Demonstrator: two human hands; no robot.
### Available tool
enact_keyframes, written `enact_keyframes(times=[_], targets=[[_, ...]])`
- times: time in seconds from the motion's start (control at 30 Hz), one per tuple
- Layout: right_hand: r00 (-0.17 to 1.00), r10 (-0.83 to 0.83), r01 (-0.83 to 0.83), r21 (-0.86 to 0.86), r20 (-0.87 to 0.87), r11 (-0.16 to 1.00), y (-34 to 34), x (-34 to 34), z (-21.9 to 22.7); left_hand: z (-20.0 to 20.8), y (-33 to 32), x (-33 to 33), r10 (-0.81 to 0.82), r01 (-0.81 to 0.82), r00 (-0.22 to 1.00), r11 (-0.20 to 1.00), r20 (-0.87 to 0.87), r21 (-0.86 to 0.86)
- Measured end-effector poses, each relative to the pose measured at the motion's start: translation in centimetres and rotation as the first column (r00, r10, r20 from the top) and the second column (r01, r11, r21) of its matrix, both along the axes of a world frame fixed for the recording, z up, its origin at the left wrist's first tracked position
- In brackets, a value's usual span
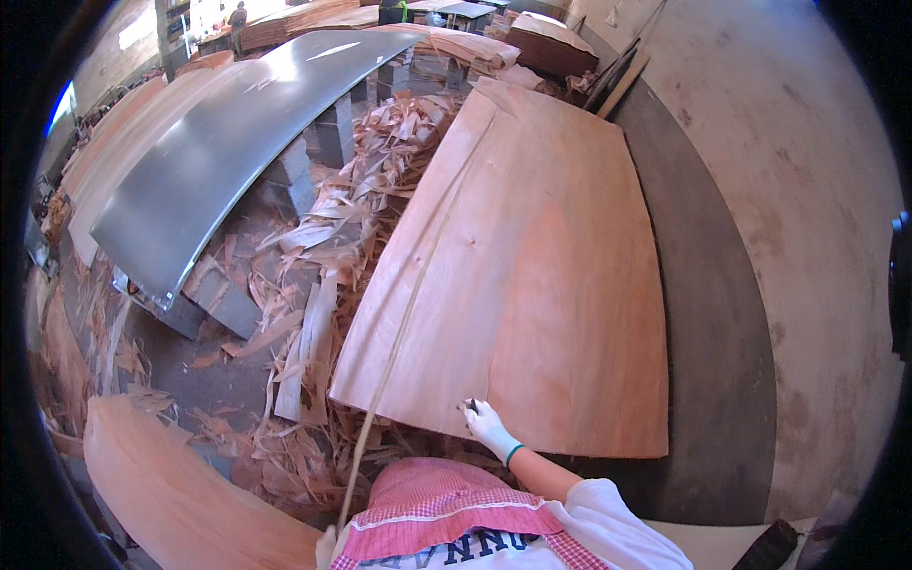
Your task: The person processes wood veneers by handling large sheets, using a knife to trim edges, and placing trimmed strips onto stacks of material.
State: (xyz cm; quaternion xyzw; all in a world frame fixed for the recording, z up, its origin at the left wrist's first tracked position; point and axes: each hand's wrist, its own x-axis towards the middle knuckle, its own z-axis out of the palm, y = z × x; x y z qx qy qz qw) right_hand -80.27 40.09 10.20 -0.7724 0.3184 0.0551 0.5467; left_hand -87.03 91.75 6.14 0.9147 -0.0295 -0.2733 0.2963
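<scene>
A large wood veneer sheet (570,247) lies on a stack in front of me, its near edge close to my body. My right hand (489,429), in a white glove with a green cuff, is closed on a small dark tool (471,406) at that near edge; the tool's kind cannot be made out. A long thin wooden stick (404,332) runs lengthwise over the left part of the sheet and past its near edge. At its near end is my gloved left hand (326,548), closed around the stick and partly hidden by my pink checked clothing.
Torn veneer scraps (328,214) heap along the sheet's left side. Farther left, a shiny metal sheet (237,133) rests on grey blocks (332,133). A loose veneer piece (180,484) lies at the lower left. A dark board (712,332) borders the stack's right side, beside the concrete floor (807,237).
</scene>
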Motion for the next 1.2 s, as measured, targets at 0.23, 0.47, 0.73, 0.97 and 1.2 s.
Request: enact_keyframes(times=[0.23,0.47,0.73,0.97,1.2], targets=[[0.986,-0.161,0.166,0.176,-0.042,0.97,0.7,-8.4,-1.3,14.8,-17.7,11.8,0.178,-0.409,0.866,0.789,-0.468,-0.457],[0.955,-0.266,0.289,0.218,-0.13,0.932,3.2,-12.7,-0.8,18.1,-13.5,11.8,0.256,-0.435,0.867,0.807,-0.427,-0.4],[0.956,-0.281,0.274,0.09,0.086,0.958,5.8,-5.8,-3.0,16.7,-7.7,13.1,0.208,-0.419,0.879,0.766,-0.429,-0.488],[0.981,-0.176,0.142,0.31,0.085,0.94,19.9,16.2,2.1,9.5,7.2,20.9,0.101,-0.079,0.992,0.962,0.075,-0.262],[0.864,-0.357,0.12,0.542,0.356,0.832,28.6,36.9,8.8,15.7,22.2,29.1,-0.171,0.181,0.973,0.982,0.151,-0.051]])
